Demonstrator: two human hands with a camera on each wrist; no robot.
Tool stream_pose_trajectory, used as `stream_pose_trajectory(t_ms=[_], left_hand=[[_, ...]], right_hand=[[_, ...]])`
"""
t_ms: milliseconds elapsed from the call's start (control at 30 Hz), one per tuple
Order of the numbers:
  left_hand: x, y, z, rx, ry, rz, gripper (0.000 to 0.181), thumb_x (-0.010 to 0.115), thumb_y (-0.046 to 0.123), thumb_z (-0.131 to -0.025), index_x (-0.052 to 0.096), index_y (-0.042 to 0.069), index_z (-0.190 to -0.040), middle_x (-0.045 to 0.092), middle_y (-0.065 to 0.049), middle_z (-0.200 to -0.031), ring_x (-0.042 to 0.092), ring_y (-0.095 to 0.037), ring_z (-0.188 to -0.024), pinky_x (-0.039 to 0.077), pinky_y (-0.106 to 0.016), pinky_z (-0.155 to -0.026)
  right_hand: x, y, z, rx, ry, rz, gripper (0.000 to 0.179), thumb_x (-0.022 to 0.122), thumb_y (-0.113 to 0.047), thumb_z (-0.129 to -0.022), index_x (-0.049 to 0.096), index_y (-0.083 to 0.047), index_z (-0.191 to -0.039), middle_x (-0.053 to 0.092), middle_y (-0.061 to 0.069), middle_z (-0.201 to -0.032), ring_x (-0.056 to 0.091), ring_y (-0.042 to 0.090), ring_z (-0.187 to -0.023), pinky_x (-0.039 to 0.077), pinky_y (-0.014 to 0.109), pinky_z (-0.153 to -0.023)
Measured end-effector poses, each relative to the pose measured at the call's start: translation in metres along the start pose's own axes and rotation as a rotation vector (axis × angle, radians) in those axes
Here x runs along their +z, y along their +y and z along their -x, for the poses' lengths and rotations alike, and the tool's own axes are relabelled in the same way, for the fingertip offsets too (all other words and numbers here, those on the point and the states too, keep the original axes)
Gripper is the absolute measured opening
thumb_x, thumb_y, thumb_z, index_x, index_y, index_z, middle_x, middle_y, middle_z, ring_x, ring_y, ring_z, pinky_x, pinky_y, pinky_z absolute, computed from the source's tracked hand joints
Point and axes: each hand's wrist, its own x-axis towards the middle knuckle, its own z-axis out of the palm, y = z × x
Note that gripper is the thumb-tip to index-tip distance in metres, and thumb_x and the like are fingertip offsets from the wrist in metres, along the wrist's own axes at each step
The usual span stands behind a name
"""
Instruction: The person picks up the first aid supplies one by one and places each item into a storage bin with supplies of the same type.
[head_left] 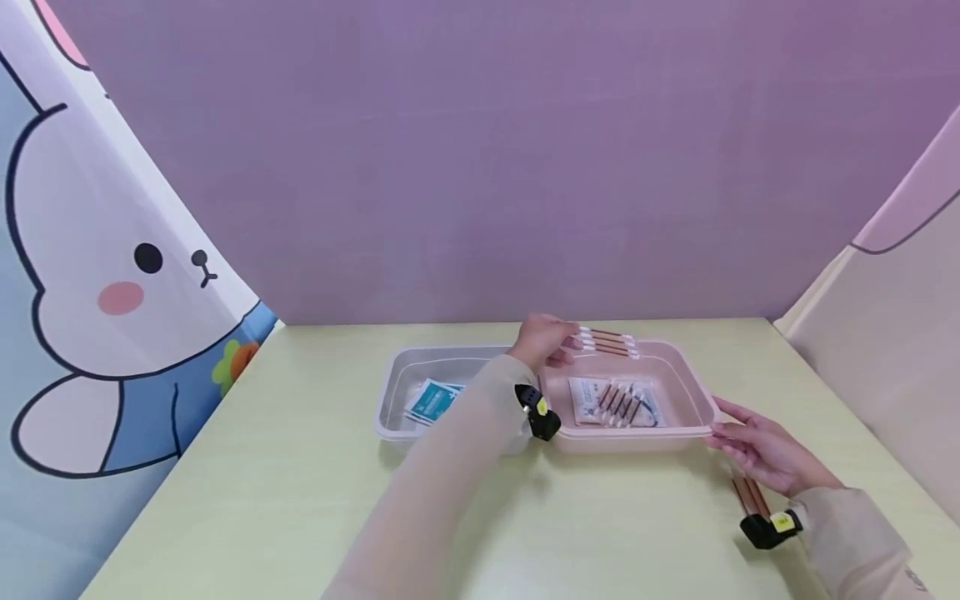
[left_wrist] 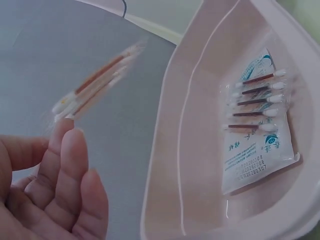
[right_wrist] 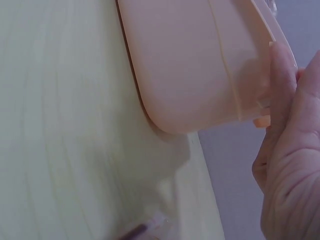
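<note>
My left hand (head_left: pixel 542 340) pinches the end of a clear packet of brown-stemmed cotton swabs (head_left: pixel 609 342) above the far rim of the pink plastic tub (head_left: pixel 630 443). In the left wrist view this swab packet (left_wrist: pixel 102 82) is tilted and slightly blurred. My right hand (head_left: pixel 768 446) holds the tub's right end by the rim, thumb (right_wrist: pixel 283 75) against the wall in the right wrist view. Inside the tub, another swab packet (left_wrist: pixel 255 102) lies on a white packet with blue print (left_wrist: pixel 250 160).
A grey tub (head_left: pixel 390 425) stands left of the pink one, holding teal-and-white packets (head_left: pixel 433 402); my left forearm partly covers it. Brown-stemmed swabs (head_left: pixel 750 493) lie on the pale table (head_left: pixel 600 533) near my right wrist. A purple wall (head_left: pixel 480 167) rises behind.
</note>
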Motion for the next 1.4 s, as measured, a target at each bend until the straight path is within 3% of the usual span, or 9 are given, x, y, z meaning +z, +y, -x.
stream_pose_trajectory(t_ms=[167, 367, 600, 800, 1200, 1400], left_hand=[[0.009, -0.002, -0.007, -0.037, 0.007, 0.069, 0.023, 0.064, 0.009, -0.091, 0.064, -0.002, -0.111, 0.07, -0.011, -0.072, 0.058, -0.013, -0.047, 0.057, -0.032, -0.06], [0.016, -0.009, -0.014, -0.061, -0.016, 0.07, 0.01, 0.062, 0.004, -0.091, 0.065, -0.005, -0.095, 0.07, -0.015, -0.072, 0.057, -0.013, -0.046, 0.052, -0.025, -0.047], [0.019, -0.017, -0.015, -0.091, -0.026, -0.006, 0.007, 0.06, 0.0, -0.089, 0.064, -0.004, -0.084, 0.067, -0.012, -0.064, 0.054, -0.012, -0.041, 0.045, -0.02, -0.037], [0.019, -0.021, -0.012, -0.11, -0.029, -0.11, 0.016, 0.056, -0.004, -0.087, 0.061, -0.003, -0.072, 0.059, -0.008, -0.053, 0.052, -0.013, -0.038, 0.046, -0.022, -0.038], [0.007, -0.023, -0.006, -0.081, -0.05, -0.105, 0.009, 0.057, -0.002, -0.085, 0.063, -0.004, -0.078, 0.062, -0.01, -0.058, 0.054, -0.014, -0.042, 0.052, -0.026, -0.045], [0.003, -0.02, 0.004, -0.07, -0.078, -0.077, 0.011, 0.062, 0.001, -0.087, 0.064, -0.009, -0.091, 0.068, -0.018, -0.071, 0.054, -0.014, -0.043, 0.051, -0.025, -0.045]], right_hand=[[-0.001, -0.004, 0.001, 0.016, -0.017, -0.018, 0.049, 0.028, 0.008, -0.101, 0.065, -0.016, -0.123, 0.067, 0.017, -0.104, 0.069, 0.021, -0.094, 0.051, 0.018, -0.077], [0.0, -0.007, -0.001, 0.038, -0.012, -0.004, 0.048, 0.03, 0.008, -0.101, 0.066, -0.017, -0.122, 0.067, 0.016, -0.104, 0.068, 0.022, -0.095, 0.051, 0.019, -0.078], [0.002, -0.008, 0.0, 0.041, 0.024, -0.011, 0.047, 0.03, 0.007, -0.101, 0.066, -0.017, -0.121, 0.066, 0.017, -0.106, 0.069, 0.023, -0.094, 0.052, 0.02, -0.078], [0.004, -0.005, 0.0, 0.041, 0.016, -0.029, 0.047, 0.03, 0.008, -0.101, 0.066, -0.016, -0.121, 0.066, 0.018, -0.106, 0.069, 0.023, -0.094, 0.052, 0.021, -0.078], [0.005, -0.002, -0.003, 0.036, -0.026, -0.047, 0.048, 0.03, 0.009, -0.1, 0.065, -0.015, -0.122, 0.066, 0.019, -0.105, 0.068, 0.023, -0.095, 0.051, 0.021, -0.08], [0.004, -0.003, 0.0, 0.037, -0.024, -0.039, 0.048, 0.03, 0.009, -0.101, 0.065, -0.016, -0.122, 0.066, 0.018, -0.106, 0.068, 0.023, -0.095, 0.051, 0.02, -0.079]])
